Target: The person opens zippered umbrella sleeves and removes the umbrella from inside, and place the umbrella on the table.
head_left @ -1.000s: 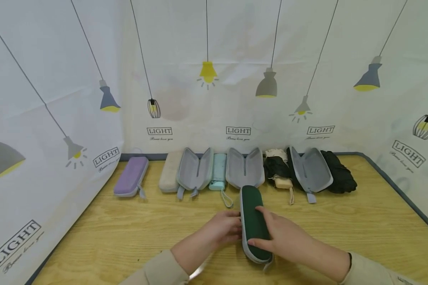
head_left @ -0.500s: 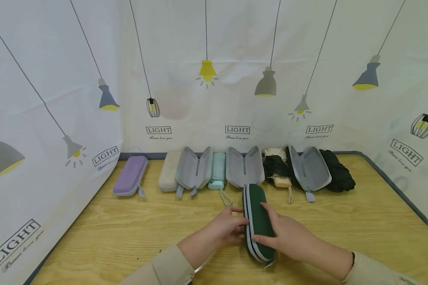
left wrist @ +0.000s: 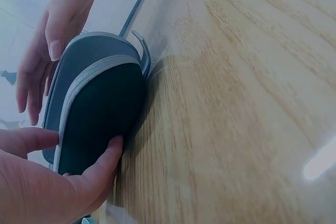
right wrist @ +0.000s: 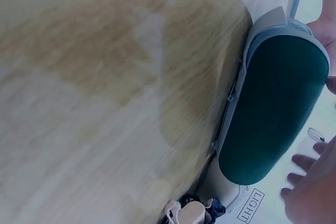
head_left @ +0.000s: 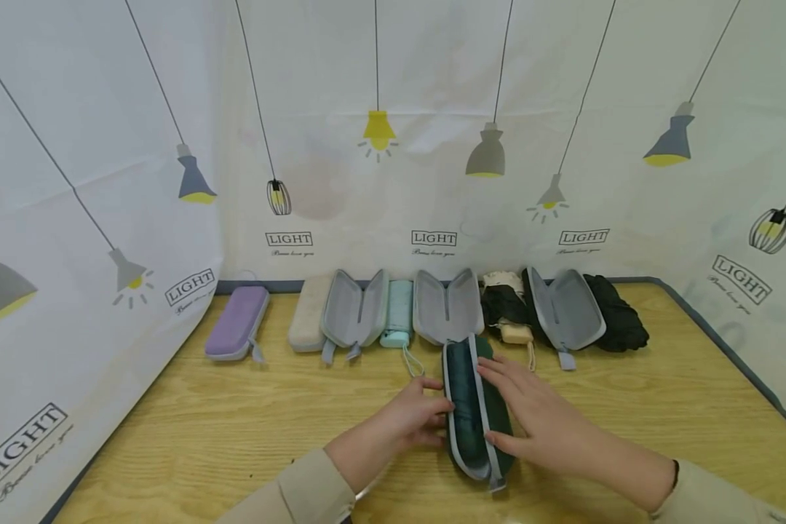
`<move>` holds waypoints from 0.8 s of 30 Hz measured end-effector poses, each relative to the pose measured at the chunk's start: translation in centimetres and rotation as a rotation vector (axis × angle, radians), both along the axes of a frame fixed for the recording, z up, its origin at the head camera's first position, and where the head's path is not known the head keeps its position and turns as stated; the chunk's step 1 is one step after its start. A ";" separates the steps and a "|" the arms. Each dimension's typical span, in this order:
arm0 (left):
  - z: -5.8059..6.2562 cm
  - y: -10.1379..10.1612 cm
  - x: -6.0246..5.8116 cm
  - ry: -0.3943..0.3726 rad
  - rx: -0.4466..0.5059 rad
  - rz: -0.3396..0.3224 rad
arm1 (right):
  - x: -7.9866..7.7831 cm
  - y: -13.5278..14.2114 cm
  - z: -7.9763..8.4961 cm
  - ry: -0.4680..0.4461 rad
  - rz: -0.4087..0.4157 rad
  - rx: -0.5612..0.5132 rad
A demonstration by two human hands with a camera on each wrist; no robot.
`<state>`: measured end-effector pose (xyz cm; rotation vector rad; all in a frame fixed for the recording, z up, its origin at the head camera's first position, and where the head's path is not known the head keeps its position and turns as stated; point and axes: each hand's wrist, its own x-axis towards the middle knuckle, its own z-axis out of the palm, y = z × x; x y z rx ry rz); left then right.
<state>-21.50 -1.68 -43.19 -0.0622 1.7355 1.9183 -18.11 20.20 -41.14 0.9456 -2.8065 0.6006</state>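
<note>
A dark green zip case (head_left: 499, 415) with a grey zip edge stands partly opened in front of me on the table. Inside it, a dark green folded umbrella (head_left: 463, 397) shows through the gap. My left hand (head_left: 409, 416) grips the left half, its thumb and fingers on the green shell (left wrist: 102, 114) in the left wrist view. At the right half, my right hand (head_left: 546, 411) has its fingers extended, with the fingertips at the edge of the lid. From the right wrist view, the lid's green outer face (right wrist: 278, 108) is visible beside that hand (right wrist: 315, 187).
Along the back stand a purple case (head_left: 239, 320), a beige case (head_left: 308, 313), opened grey-lined cases (head_left: 356, 309) (head_left: 448, 313) and an opened black case (head_left: 573, 309). Among them lie a turquoise folded umbrella (head_left: 400, 313), a black-and-beige bundle (head_left: 507, 302) and a black bundle (head_left: 618, 316).
The green case has gone from closed to parted, its lid swung to the right, exposing the folded umbrella. My right hand has shifted right with the lid; my left hand keeps its grip.
</note>
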 end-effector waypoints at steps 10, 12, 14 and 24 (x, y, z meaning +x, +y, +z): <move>0.0 -0.1 -0.2 0.008 -0.025 -0.013 | -1.1 0.6 0.7 -0.028 0.256 0.044; 0.0 -0.1 -0.1 0.007 -0.020 -0.011 | -1.3 0.6 0.7 0.001 0.281 0.051; 0.0 -0.1 0.0 0.006 -0.017 -0.007 | -1.5 0.5 0.8 0.012 0.298 0.065; -0.2 0.0 0.0 0.013 -0.018 0.008 | -1.3 -1.2 1.2 -0.160 0.062 0.161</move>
